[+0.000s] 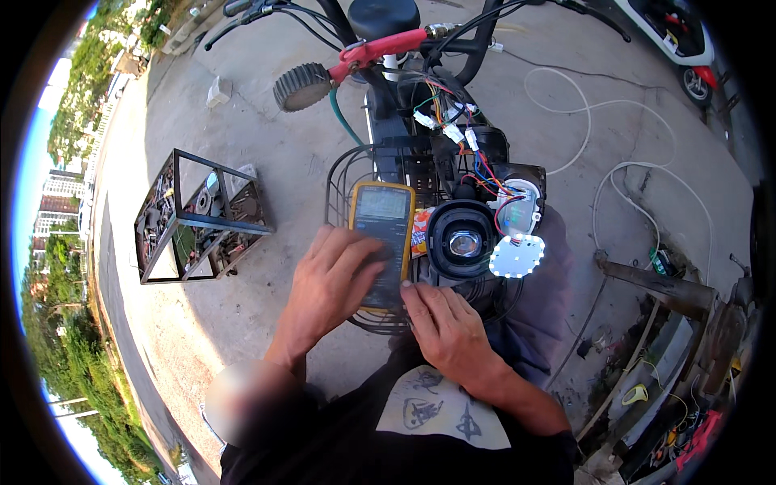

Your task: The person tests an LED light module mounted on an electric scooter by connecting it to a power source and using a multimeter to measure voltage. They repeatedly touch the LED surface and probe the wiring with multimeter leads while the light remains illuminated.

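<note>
The yellow-edged grey rectangular multimeter (pixel 388 229) is left of the round black headlamp (pixel 463 242); my left hand (pixel 331 271) bends over it, my right hand (pixel 449 323) touches its edge; whether either grips, I can't tell.

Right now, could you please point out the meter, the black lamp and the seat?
Meter (pixel 388 229), head view: face below screen.
Black lamp (pixel 463 244), head view: lens.
Seat (pixel 384 16), head view: top.
</note>
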Demonstrator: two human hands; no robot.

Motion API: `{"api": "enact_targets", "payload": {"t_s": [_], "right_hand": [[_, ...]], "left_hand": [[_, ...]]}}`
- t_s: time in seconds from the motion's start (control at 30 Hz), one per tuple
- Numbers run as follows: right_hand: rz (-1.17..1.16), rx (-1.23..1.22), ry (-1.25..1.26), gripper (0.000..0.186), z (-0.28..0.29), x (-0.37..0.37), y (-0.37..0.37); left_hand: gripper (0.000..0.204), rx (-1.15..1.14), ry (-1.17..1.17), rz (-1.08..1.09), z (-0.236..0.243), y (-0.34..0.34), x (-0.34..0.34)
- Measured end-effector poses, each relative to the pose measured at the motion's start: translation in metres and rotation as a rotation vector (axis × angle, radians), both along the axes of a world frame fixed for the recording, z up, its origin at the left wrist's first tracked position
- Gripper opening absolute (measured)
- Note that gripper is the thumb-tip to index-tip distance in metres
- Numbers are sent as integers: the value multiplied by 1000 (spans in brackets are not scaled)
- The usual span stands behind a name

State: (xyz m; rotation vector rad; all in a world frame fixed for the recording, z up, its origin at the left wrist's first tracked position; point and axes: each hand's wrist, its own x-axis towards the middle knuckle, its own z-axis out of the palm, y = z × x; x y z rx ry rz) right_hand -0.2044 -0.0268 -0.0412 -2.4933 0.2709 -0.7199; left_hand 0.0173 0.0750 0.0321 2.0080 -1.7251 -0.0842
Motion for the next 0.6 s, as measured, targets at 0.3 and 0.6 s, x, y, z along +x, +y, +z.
{"api": "enact_targets", "payload": {"t_s": [0.3,0.6], "right_hand": [[39,885,110,49,24,-43,2],[-488,675,276,30,-7,-175,-11]], "left_hand": [[50,167,202,-363,3,-10,-44],[23,201,155,-465,-5,-7,-29]]}}
